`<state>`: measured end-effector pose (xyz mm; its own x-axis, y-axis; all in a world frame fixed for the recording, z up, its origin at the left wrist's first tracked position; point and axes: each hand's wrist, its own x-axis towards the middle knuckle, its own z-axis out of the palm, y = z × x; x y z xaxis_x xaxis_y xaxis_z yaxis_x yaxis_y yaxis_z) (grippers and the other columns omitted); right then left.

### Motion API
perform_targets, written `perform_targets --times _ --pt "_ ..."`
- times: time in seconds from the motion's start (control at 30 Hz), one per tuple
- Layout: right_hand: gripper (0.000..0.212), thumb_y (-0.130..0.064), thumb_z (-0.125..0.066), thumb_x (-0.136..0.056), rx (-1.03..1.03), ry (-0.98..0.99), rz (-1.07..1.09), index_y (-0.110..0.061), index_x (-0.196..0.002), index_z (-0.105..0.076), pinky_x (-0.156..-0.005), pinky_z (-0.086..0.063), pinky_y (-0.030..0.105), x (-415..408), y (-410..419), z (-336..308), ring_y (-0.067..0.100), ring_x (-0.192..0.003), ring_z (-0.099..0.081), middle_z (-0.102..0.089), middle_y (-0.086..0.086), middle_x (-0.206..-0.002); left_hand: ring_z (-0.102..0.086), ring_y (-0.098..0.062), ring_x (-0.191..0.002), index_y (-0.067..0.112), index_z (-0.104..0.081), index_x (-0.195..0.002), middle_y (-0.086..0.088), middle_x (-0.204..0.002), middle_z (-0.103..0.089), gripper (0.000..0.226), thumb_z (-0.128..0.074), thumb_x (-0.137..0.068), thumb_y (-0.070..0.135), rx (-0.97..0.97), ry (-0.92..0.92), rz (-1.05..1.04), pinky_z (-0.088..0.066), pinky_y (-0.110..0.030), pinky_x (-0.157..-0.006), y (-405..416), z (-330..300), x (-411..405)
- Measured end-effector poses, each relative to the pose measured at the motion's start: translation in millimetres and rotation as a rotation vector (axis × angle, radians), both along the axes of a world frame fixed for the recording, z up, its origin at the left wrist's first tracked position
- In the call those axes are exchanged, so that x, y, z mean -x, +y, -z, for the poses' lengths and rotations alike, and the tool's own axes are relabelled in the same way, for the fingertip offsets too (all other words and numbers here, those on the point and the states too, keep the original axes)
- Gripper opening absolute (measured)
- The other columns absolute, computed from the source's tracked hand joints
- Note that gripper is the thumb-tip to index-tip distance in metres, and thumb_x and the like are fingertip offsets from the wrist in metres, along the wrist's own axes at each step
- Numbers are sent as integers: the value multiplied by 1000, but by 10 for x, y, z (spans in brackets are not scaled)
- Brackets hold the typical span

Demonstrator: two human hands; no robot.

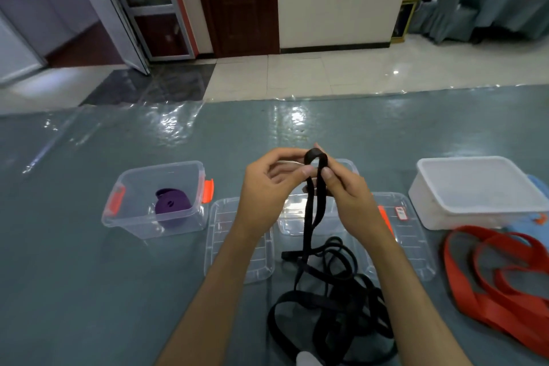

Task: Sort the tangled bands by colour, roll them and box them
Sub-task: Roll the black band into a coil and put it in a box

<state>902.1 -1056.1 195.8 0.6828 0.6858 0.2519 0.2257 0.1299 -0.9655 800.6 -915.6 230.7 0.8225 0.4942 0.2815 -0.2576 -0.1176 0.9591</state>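
Pinching the folded end of the black band (315, 187) between thumbs and fingertips, the left hand (269, 187) and right hand (350, 199) are closing tightly on it at the view's centre, while its tail is trailing down into a loose black heap at 6 o'clock. Rolling from here is risking a snag, I judge, since the hanging length is crossing its own loops and could drag them up or slip free. One purple roll (170, 206) is sitting in the clear box (154, 199) at 9 o'clock, two lids (237, 243) are lying flat, a second clear box is hiding behind the hands, one white tub (478, 190) is standing at 3 o'clock, and the red bands (499, 285), too overlapped to count, are lying at 4 o'clock.
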Motion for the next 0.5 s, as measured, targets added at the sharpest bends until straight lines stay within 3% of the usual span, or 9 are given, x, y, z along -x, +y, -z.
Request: perform_targets --times 0.07,0.2,0.27,0.37,0.5 --pt "41 -25 -48 -111 -28 4 37 -28 -152 -54 -95 -60 31 -13 -11 -16 19 -110 -75 -72 -16 -129 -77 -20 -101 19 -77 -111 -3 -107 -79 23 -81 -91 10 -37 -31 1 -59 -26 -91 -19 -12 -11" --pt "32 -29 -59 -106 -56 -13 138 -35 -135 -70 -93 -61 31 -36 -34 -12 20 -113 -71 -70 -8 -121 -75 -21 -102 18 -77 -112 -2 -107 -76 23 -81 -91 8 -121 -85 -56 -58 -26 -92 4 9 -41" --pt "30 -29 -61 -106 -16 -53 162 -34 -133 -71 -97 -59 31 -48 -12 -18 18 -117 -66 -66 -7 -117 -75 -21 -102 20 -78 -110 -2 -107 -75 23 -82 -90 9 -100 -91 -61 -58 -26 -90 12 35 -59" --pt "24 -30 -59 -101 40 -56 128 -30 -120 -75 -98 -59 33 -42 67 -50 12 -107 -66 -62 -10 -105 -75 -24 -104 10 -77 -110 -5 -108 -74 21 -82 -89 6 -86 -91 -81 -60 -30 -88 29 115 -98" --pt "20 -11 -57 -106 42 -58 68 -15 -114 -75 -94 -62 34 -25 132 -26 14 -105 -69 -65 3 -108 -79 -22 -98 9 -75 -105 -4 -104 -80 22 -85 -86 8 -29 -35 -78 -63 -37 -90 64 230 -117"
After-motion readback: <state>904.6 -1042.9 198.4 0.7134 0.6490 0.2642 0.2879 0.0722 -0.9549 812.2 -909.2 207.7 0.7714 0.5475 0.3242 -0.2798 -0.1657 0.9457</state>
